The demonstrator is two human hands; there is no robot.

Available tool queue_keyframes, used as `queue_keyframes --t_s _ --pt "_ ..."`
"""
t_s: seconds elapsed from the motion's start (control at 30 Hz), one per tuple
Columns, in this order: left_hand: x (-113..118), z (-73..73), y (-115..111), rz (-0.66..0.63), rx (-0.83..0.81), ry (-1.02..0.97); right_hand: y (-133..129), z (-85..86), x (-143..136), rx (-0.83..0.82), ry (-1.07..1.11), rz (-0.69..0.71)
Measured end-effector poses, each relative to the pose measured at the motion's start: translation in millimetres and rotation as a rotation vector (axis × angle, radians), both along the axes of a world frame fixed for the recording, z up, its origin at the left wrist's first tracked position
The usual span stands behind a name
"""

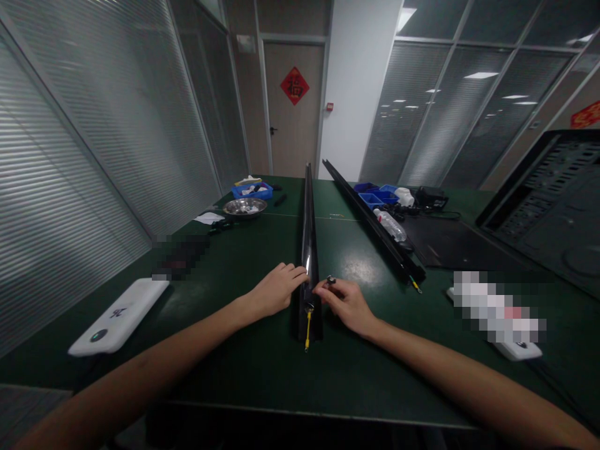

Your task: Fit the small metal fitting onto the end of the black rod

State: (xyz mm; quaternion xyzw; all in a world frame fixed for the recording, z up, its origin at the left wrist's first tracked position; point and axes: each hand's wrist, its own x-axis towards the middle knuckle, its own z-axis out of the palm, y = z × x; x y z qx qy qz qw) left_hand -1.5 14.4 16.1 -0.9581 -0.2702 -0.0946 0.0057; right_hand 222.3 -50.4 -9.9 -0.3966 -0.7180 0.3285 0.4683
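A long black rail [308, 244] lies lengthwise on the green table, and a short yellow wire [308, 331] with a metal ring end comes out of its near end. My left hand [280, 289] rests against the rail's left side, its fingers bent over the edge; whether they grip it is unclear. On the right side, my right hand [347, 305] is pinched around a small dark part [330, 280], its thumb and fingertips close to the rail.
A second black rail [370, 222] lies to the right, beside a plastic bottle [391, 226] and blue bins [382, 195]. A metal bowl [244, 207] stands at the back left. White devices [122, 317] flank both arms. A large dark panel [553, 206] stands far right.
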Motion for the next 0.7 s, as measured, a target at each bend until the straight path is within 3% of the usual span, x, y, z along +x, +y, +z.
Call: queue_keyframes --t_s 0.33,0.7 --pt "5 5.1 -3 -0.023 -0.053 0.018 1 0.5 0 0.055 -0.024 -0.006" --pt "7 -6.4 -4 0.061 0.025 -0.069 0 4.4 -1 0.055 -0.017 0.005"
